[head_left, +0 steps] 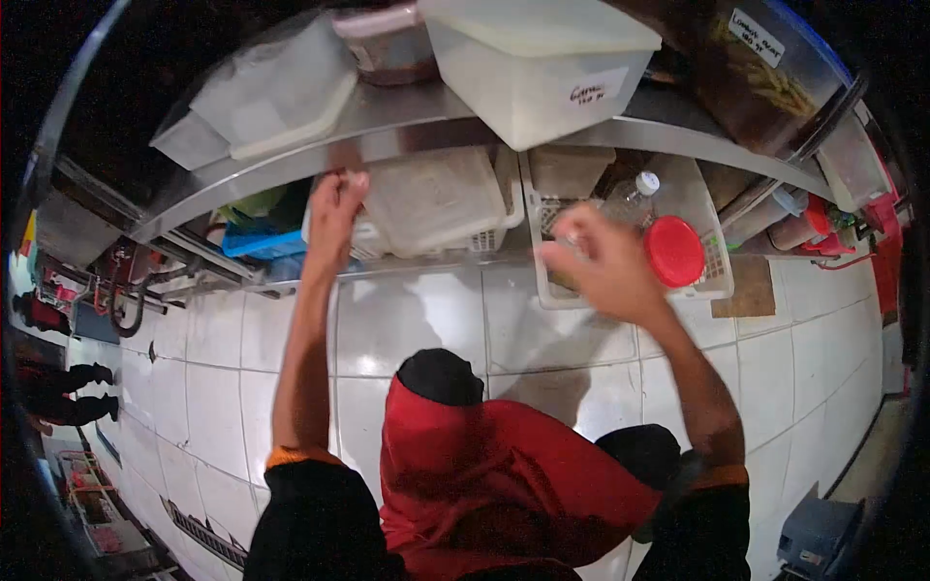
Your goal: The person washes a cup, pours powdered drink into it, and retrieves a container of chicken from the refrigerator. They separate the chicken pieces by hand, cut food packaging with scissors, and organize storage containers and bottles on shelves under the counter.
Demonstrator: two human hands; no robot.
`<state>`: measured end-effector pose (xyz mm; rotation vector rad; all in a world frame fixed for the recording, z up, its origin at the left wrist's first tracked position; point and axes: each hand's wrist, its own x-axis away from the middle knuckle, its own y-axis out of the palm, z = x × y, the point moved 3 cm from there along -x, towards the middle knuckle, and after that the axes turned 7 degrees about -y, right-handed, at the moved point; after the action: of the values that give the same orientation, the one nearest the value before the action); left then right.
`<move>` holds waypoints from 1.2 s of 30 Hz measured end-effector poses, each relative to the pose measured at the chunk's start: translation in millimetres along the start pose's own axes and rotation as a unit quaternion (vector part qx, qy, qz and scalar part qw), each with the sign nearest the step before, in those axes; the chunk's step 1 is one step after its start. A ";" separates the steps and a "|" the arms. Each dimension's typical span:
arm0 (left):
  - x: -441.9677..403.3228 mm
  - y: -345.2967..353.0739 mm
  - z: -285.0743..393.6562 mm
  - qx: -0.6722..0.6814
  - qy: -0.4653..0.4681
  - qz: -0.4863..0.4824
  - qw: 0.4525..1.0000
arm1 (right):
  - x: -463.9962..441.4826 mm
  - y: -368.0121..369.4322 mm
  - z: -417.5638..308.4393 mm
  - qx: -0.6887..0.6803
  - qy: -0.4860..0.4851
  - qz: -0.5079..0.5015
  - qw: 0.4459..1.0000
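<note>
My left hand reaches to the low shelf, at the left end of a white lidded container. Its fingers are loosely bent and apart; whether they touch the container I cannot tell. My right hand, slightly blurred, hovers over a white plastic basket pulled out past the shelf edge. Thumb and fingers are parted there, with nothing clearly held. In this basket are a clear bottle with a white cap and a jar with a red lid, right beside my right hand.
Above, a metal shelf holds a large white tub, clear boxes and a labelled container. A blue tray sits at the left. Another person's legs show at far left.
</note>
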<state>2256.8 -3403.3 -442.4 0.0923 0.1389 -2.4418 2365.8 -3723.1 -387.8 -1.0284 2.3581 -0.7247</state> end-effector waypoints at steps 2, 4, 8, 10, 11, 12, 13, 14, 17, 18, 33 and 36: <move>10.0 2.8 -7.9 0.069 0.020 -0.007 0.997 | -31.5 36.7 -9.6 0.061 -0.028 0.027 0.997; -0.5 2.2 -10.0 0.085 0.045 -0.013 0.995 | -63.9 52.5 -9.0 0.078 -0.046 0.055 0.994; -2.1 -4.5 7.8 -0.059 0.065 -0.013 0.996 | -101.0 67.8 14.8 0.107 -0.139 0.095 0.980; 6.8 1.5 16.0 -0.130 0.077 -0.024 0.988 | -97.1 72.8 18.5 0.006 -0.119 0.048 0.992; 7.6 0.7 11.3 -0.135 0.121 -0.047 0.982 | -91.4 76.0 28.8 0.014 -0.086 0.050 0.995; 13.5 5.3 12.1 -0.107 0.111 -0.052 0.987 | -85.9 76.1 41.4 0.026 -0.051 0.057 0.997; 21.7 11.7 16.6 -0.080 0.101 -0.062 0.990 | -79.9 79.9 49.2 -0.012 -0.064 0.077 0.995; 22.1 19.7 19.5 -0.053 0.088 -0.072 0.992 | -84.1 73.6 48.3 -0.022 -0.102 0.113 0.988; 21.8 41.3 18.2 -0.178 0.164 -0.049 0.969 | -67.1 63.3 55.7 -0.051 -0.176 0.156 0.971; 26.0 42.1 28.1 -0.198 0.219 -0.031 0.955 | -65.1 58.4 51.3 -0.048 -0.188 0.149 0.970; 118.1 204.8 24.3 -0.373 0.405 -0.351 0.757 | 193.8 -94.0 44.6 -0.160 0.052 0.333 0.928; 119.0 262.6 -2.7 -0.489 0.321 -0.409 0.701 | 194.8 -127.4 57.9 -0.085 0.017 0.374 0.923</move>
<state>2334.3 -3678.8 -477.2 0.4797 2.1503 -2.6322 2347.3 -3962.2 -390.8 -0.1082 2.5882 -0.2423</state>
